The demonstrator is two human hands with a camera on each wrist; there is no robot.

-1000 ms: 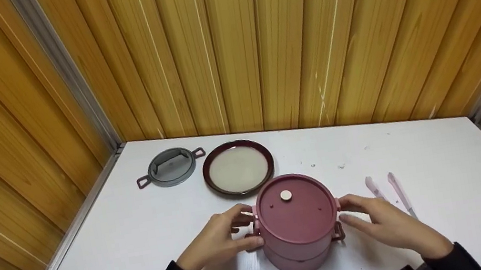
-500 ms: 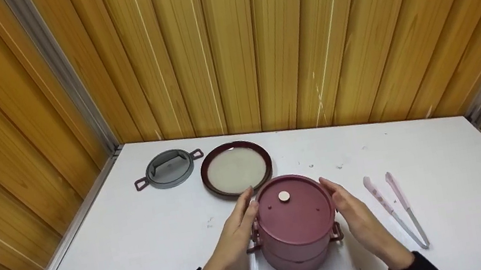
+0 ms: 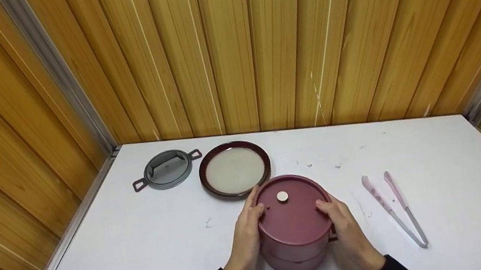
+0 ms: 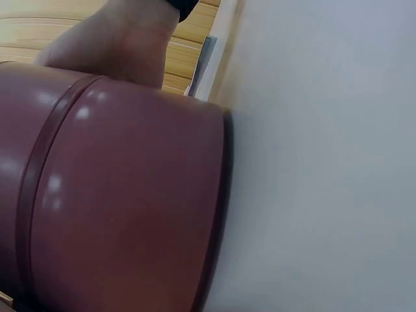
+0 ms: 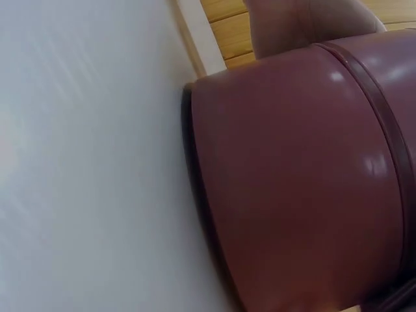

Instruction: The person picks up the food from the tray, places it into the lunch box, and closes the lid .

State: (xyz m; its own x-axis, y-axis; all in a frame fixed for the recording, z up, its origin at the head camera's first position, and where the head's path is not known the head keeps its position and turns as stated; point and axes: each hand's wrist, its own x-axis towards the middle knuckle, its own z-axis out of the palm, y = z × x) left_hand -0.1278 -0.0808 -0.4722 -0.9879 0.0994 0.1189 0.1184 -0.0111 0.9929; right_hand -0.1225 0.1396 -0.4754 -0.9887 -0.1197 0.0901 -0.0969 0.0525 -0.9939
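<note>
A dark pink two-tier pot stands upright on the white table near its front. Its flat lid is on, with a small cream knob towards the far side. My left hand holds the lid's left edge, thumb over the top and fingers along the side. On the opposite edge, my right hand grips in the same way. A side handle shows below the right hand; the left one is hidden. In both wrist views the lower pot wall fills much of the picture, with its base at the tabletop.
Behind the pot lies a cream plate with a dark red rim. A grey lid with two loop handles is at the back left. Tongs with pink ends lie spread to the right. Wood-patterned panels wall the table's back.
Both hands have left the pot's sides by the pink latches and moved up to the lid's edges. Their thumbs now lie on top of it. The pot has stayed in place.
</note>
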